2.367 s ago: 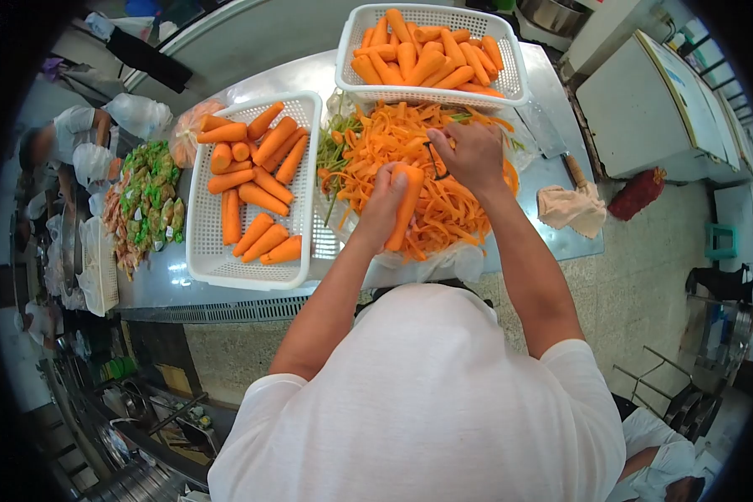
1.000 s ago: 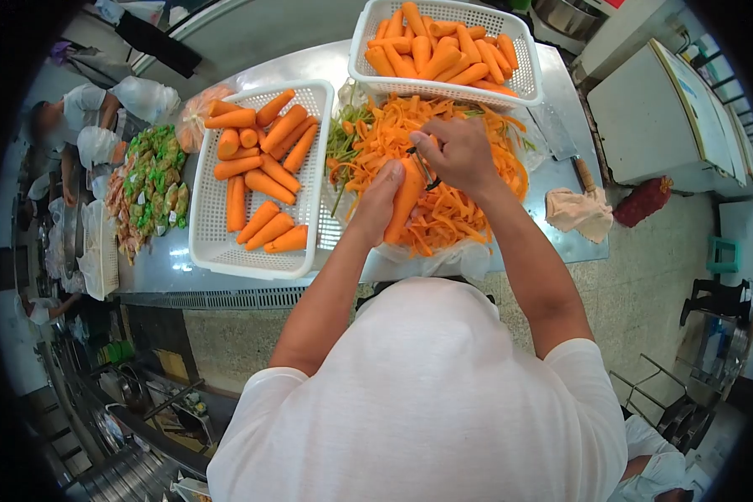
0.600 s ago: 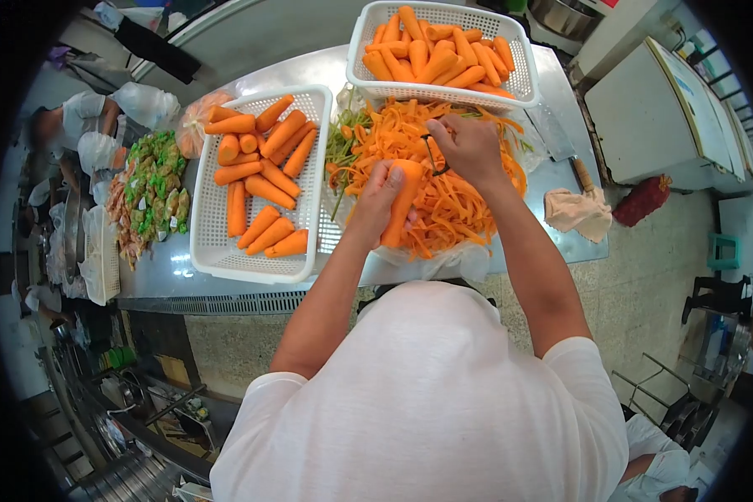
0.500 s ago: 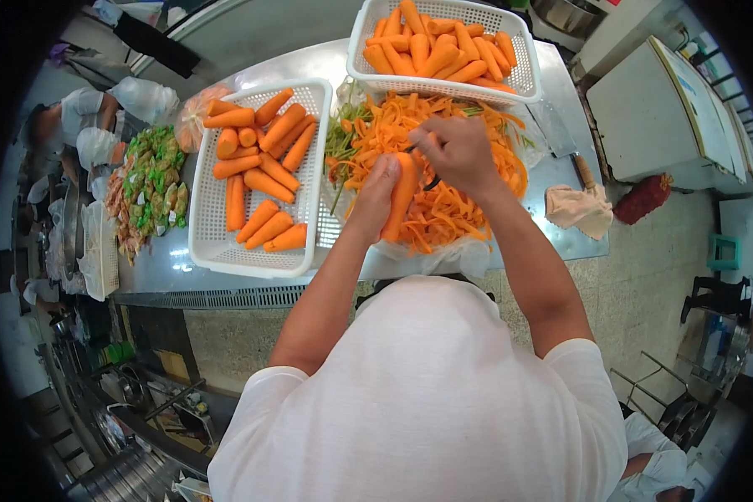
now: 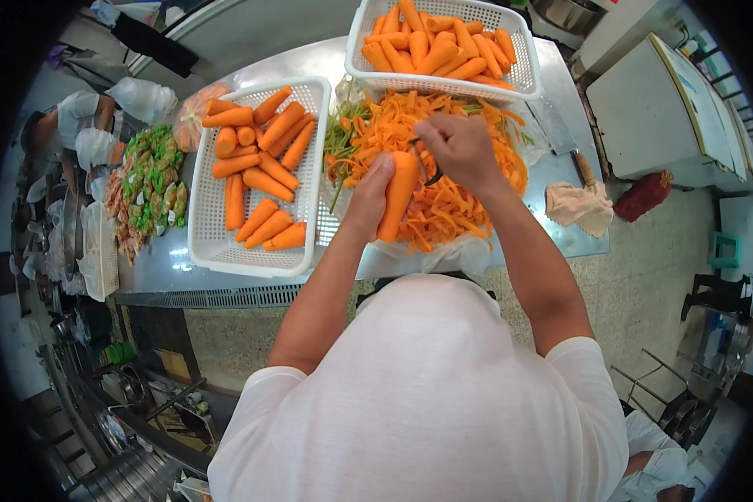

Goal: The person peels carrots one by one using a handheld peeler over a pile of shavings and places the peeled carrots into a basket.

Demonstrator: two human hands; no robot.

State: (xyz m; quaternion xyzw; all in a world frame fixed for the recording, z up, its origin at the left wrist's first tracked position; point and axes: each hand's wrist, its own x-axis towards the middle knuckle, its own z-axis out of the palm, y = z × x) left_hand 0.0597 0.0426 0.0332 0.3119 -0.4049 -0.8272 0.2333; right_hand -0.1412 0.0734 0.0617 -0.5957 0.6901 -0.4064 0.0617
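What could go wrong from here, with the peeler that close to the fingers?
The peeler in the right hand is close to the bare left hand, so a slip might nick its thumb. The held carrot could twist or drop onto the peelings, as only one hand grips it. The large knife lying to the right of the pile might get bumped if the right hand swings wide.

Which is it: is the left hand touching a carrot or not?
Touching: the head view shows the left hand holding a carrot, thumb against its side.
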